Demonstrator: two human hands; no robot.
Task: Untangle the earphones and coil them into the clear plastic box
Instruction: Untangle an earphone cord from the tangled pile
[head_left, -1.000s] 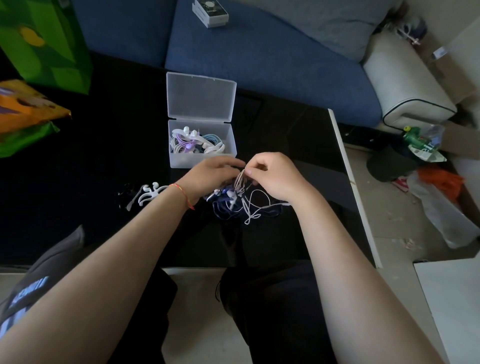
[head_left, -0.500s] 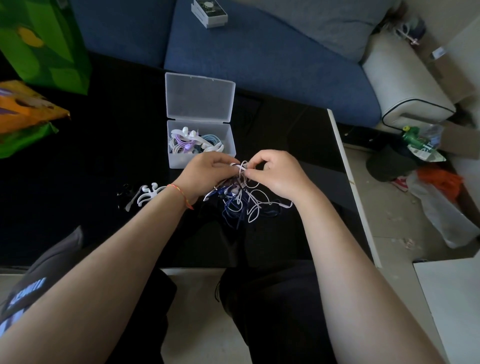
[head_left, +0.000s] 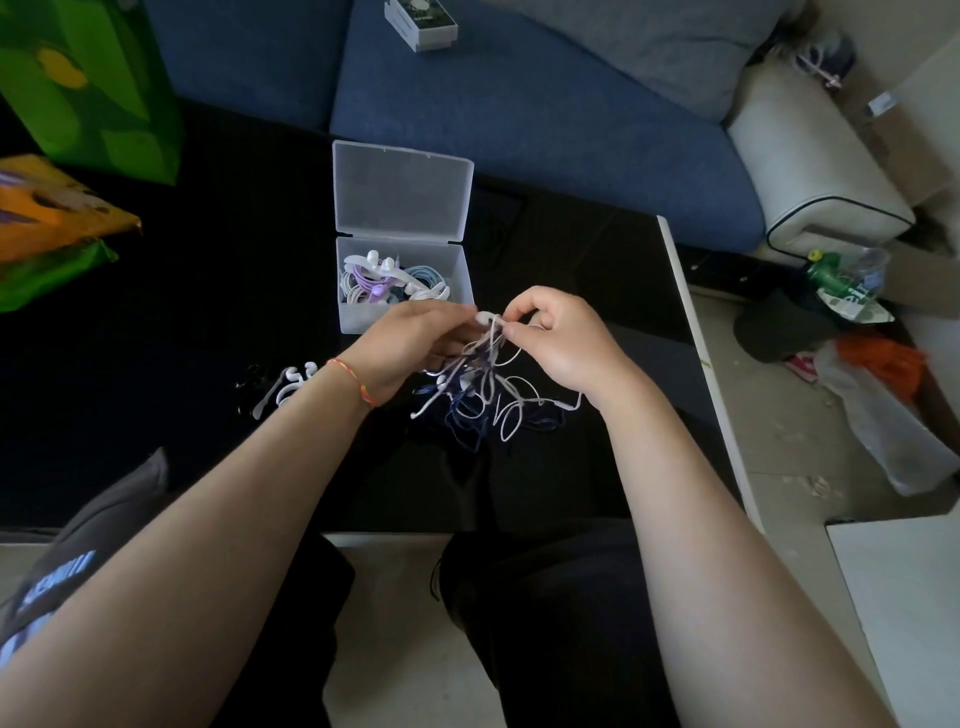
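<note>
On a black table (head_left: 218, 291) at the centre of the frame stands a clear plastic box (head_left: 404, 312), lid open, holding coiled white, purple and pale blue earphones (head_left: 387, 278); loose white ear hooks (head_left: 284, 391) lie to its left, and a blue sofa (head_left: 545, 114) runs along the top. Just below the box, a tangle of white and dark blue earphone cords (head_left: 485, 400) hangs down to the tabletop. The left hand (head_left: 410, 348) and right hand (head_left: 561, 345) meet above it, fingertips of both pinching the cords at the top of the tangle.
</note>
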